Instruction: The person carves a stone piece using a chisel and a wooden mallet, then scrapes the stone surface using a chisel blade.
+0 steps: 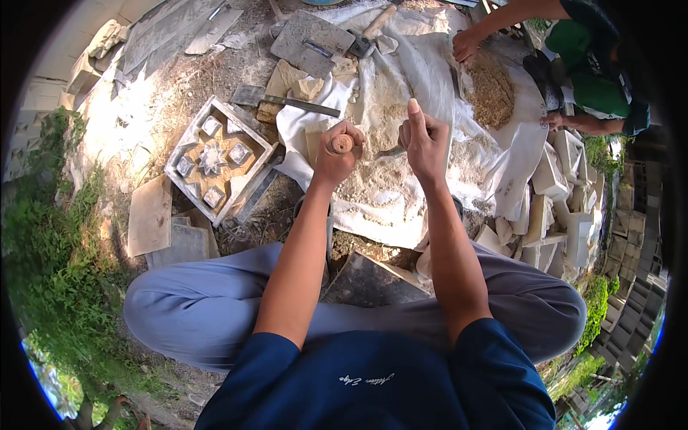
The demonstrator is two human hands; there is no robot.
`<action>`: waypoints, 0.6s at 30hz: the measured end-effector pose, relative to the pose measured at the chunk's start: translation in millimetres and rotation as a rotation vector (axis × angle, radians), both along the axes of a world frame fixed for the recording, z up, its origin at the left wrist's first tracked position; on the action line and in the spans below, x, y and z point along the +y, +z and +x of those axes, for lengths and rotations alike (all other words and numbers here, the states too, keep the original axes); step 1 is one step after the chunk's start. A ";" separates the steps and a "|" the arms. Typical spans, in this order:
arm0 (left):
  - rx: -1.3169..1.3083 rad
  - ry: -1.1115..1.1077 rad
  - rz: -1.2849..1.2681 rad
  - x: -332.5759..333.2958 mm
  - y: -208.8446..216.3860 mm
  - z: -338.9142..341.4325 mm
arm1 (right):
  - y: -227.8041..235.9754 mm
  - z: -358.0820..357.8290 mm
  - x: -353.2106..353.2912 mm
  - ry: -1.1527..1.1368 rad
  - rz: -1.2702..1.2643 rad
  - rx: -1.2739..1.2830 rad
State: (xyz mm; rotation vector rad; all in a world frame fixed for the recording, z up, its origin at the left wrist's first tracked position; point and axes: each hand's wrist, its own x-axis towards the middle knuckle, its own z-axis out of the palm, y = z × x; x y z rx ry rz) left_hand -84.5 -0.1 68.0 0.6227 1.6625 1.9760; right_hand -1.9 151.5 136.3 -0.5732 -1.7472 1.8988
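Observation:
My left hand (334, 159) is closed round an upright tool handle (342, 143) with a round reddish-brown end; the rest of that tool is hidden under the fist. My right hand (426, 149) is also closed, thumb raised, and a short grey metal piece (390, 152) shows at its left side. What it grips is mostly hidden. Both hands are over a dusty white cloth (383, 215) strewn with chips and sand. Left of my left hand lies a square pale frame (240, 136) holding a star-shaped piece and several small blocks. A flat dark metal bar (301, 105) lies just beyond.
Beyond the hands lie a plastering trowel (312, 43) and a wooden-handled hammer (367, 36). Another person's hand (466, 46) is over a sand pile (491, 93) at the far right. Pale blocks (552, 172) are stacked at right, and flat slabs (150, 218) at left.

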 end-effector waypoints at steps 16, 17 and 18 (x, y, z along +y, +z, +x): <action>-0.012 0.009 0.066 20.9 -2.3 -5.9 | -84.2 -1.5 0.8 -0.177 0.301 -0.025; -0.008 0.004 0.070 24.0 -1.6 -8.4 | -85.6 -2.7 5.2 -0.182 0.304 -0.021; -0.006 0.013 0.059 20.8 -4.2 -7.3 | -84.4 -1.7 2.2 -0.156 0.255 -0.019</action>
